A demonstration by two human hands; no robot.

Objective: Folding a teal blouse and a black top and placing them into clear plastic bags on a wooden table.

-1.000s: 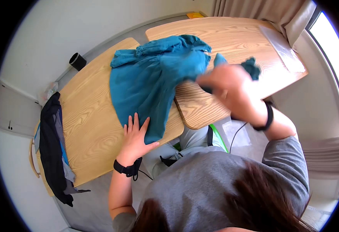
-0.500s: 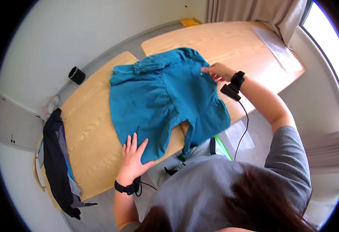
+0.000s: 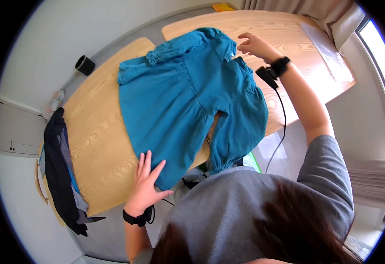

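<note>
1. Nearest is the person's grey shirt point(image 3: 232, 211), below the near edge of the tabletop point(image 3: 100, 158).
2. The left hand point(image 3: 146, 187), with a black band point(image 3: 135, 218) at its wrist, lies at the near corner of the teal dress's point(image 3: 175, 101) hem; its fingers are spread apart on the cloth.
3. The dress lies spread across two wooden sections, hem to the left, neckline to the right. Its near sleeve point(image 3: 243, 123) reaches over the edge toward the person; the far sleeve point(image 3: 179, 48) lies along the opposite side.
4. Dark garments point(image 3: 63, 176) are heaped at the left end.
5. The right hand point(image 3: 257, 47) is just beside the neckline, fingers slightly bent and apart, holding nothing; whether they brush the fabric I cannot tell.
6. Farther off are a clear plastic sheet point(image 3: 326, 50), a black bin point(image 3: 85, 65) and a beige curtain point(image 3: 289, 6).
</note>
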